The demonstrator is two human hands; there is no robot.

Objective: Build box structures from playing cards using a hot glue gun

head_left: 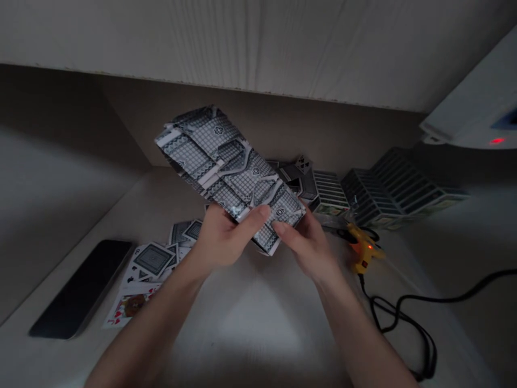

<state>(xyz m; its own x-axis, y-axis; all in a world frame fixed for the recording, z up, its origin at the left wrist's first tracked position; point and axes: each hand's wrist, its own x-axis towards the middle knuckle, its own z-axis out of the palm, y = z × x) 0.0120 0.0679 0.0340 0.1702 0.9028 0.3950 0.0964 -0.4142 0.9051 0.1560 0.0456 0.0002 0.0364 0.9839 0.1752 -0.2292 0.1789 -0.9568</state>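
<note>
Raised above the table is a long box-like structure made of folded playing cards [236, 161], with patterned black-and-white card backs facing me. It tilts from upper left to lower right. My left hand [222, 237] is closed around its lower left edge, thumb lying on the front face. At the lower right end my right hand [305, 242] grips it, thumb on the front and fingers hidden behind. Loose playing cards [153, 258] lie scattered left of my left hand, a jack of hearts among them. Behind the structure more cards [297, 175] show in part.
A dark phone [84, 291] lies at the left. On the right sit a yellow glue gun [361, 248] with a glowing light and its black cable [407, 299]. Stepped card structures [396, 188] stand behind it. A white device [476, 97] with a red light juts in upper right.
</note>
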